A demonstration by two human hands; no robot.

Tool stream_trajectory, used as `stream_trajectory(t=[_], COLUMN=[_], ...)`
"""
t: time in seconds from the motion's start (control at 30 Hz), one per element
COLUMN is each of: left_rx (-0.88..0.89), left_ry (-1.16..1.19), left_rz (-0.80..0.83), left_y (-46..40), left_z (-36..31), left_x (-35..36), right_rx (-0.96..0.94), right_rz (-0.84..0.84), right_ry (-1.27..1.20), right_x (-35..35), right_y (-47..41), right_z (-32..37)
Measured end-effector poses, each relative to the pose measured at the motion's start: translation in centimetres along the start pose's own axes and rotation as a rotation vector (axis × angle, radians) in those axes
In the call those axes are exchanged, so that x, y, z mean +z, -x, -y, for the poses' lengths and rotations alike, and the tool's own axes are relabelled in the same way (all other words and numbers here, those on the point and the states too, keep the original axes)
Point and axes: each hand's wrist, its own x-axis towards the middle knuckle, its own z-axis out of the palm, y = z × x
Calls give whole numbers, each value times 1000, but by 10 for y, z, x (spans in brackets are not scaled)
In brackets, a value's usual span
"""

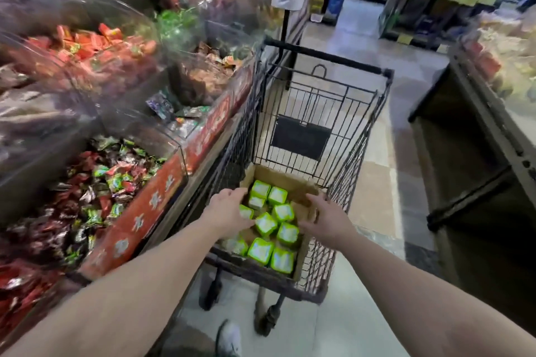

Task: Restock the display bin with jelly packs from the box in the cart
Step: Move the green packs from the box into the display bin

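Observation:
A brown cardboard box (282, 181) sits in the near end of a black wire shopping cart (324, 95). Several green and white jelly packs (285, 233) lie loose inside the box. My left hand (229, 211) reaches into the left side of the box, fingers spread over the packs, holding nothing that I can see. At the right side of the box my right hand (326, 219) hovers with its fingers apart, just above the packs. To my left a clear display bin (162, 182) with a red front holds mixed wrapped sweets.
More clear bins of red and brown sweets (87, 52) line the shelf at left, close against the cart. A dark display counter (470, 153) stands at right. Tiled aisle floor (374, 182) runs ahead between them. My shoe (229, 339) shows below the cart.

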Motion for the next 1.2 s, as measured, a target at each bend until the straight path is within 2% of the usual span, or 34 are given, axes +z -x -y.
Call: stream_trajectory(t=[0.13, 0.23, 0.4, 0.57, 0.73, 0.97, 1.2], left_rx=[13, -18, -153, -316, -369, -331, -339], left_ry=[12, 34, 116, 234, 293, 251, 249], left_rz=[64, 145, 211, 180, 167, 258, 371], left_y=[-63, -90, -119, -124, -136, -158, -158], left_z=[12, 22, 36, 44, 50, 70, 68], left_x=[1, 19, 50, 93, 134, 185, 197], right_rx=[-7, -34, -43, -127, -197, -152, -100], right_rz=[81, 218, 369, 606, 763, 815, 758], right_ry=[-10, 9, 31, 36, 79, 81, -115], right_x=[1, 18, 45, 103, 171, 247, 233], right_y=[-63, -96, -164, -209, -231, -238, -232], right_z=[-2, -4, -16, -31, -40, -60, -63])
